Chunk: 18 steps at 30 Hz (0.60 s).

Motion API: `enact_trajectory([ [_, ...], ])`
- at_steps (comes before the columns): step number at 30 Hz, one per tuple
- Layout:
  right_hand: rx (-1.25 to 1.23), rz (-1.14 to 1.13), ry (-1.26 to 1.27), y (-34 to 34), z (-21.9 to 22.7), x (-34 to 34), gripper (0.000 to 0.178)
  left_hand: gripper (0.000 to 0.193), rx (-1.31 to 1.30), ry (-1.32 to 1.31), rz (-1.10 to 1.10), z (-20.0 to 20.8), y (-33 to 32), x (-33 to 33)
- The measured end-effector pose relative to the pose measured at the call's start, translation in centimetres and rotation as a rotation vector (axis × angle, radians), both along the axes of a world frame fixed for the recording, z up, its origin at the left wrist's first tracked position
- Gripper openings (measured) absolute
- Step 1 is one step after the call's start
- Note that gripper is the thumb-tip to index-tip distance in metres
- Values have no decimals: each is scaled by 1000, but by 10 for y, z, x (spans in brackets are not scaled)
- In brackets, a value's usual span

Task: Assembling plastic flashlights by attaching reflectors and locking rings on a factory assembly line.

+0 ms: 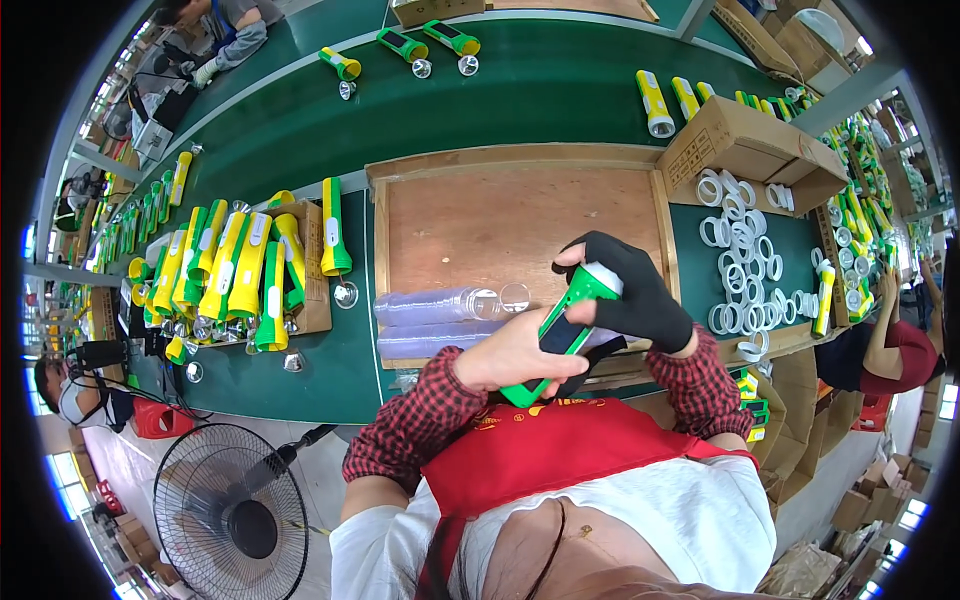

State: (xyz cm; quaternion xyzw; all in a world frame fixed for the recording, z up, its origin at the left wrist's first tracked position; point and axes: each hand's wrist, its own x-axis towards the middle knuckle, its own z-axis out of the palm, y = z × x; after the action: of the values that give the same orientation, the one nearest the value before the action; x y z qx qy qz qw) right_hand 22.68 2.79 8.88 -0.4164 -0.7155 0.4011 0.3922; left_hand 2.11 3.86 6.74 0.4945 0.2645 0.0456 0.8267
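Held in front of my red apron is a green flashlight [561, 333] with a dark panel along its side, tilted with its head up to the right. My left hand [503, 352] wraps around its lower body. My right hand [648, 298], in a black fingerless glove, grips the flashlight's head, where a white ring [604, 277] shows. Just left of the flashlight, two rows of stacked clear discs [425, 306] lie along the near edge of a wooden tray [520, 212]. One loose clear disc [515, 296] rests at the end of the far row.
White rings [735, 272] are spread right of the tray, before an open cardboard box [755, 140]. Several yellow and green flashlights [232, 262] fill a box at left, some with reflectors dangling. More flashlights [452, 38] lie farther back. A fan [232, 512] stands lower left. Other people work nearby.
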Motion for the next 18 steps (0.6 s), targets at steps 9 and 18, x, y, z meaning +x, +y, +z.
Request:
enact_trajectory([
  [9, 190, -25, 92, 10, -4, 12, 24, 53, 451, -49, 100, -16, 6, 0],
  [18, 21, -503, -137, 5, -26, -8, 27, 48, 1202, 554, 246, -39, 7, 19],
])
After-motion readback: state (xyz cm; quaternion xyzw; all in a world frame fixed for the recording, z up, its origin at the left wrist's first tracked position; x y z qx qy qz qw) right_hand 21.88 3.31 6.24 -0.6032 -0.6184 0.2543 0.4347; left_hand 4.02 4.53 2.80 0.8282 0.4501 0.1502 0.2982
